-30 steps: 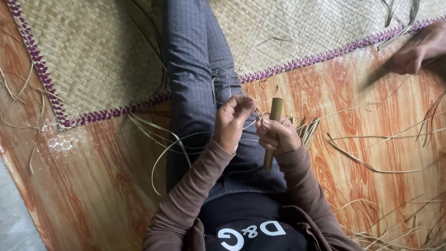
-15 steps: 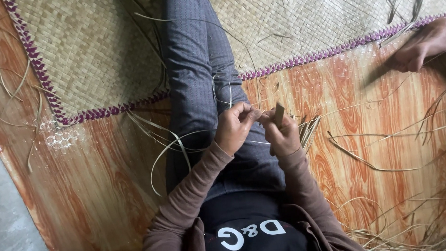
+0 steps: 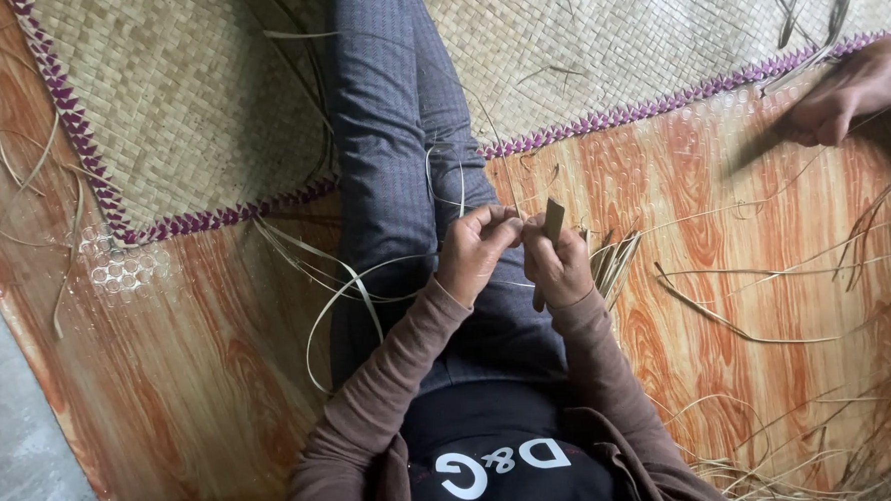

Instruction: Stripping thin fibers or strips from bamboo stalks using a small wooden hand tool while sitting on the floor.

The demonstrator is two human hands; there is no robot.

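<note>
While both hands (image 3: 516, 252) pinch a straw strip (image 3: 443, 185) | knife (image 3: 553, 219) in right

Both hands meet above the lap, left hand (image 3: 476, 251) and right hand (image 3: 558, 264) pinched shut, fingertips touching.

Single head cam, looks steeply down from above, close on lap and hands (image 3: 516, 257), floor (image 3: 727, 268) and mat (image 3: 189, 101) around.

Stick (image 3: 553, 219) tilted, less exposed above right hand (image 3: 558, 266).
</note>
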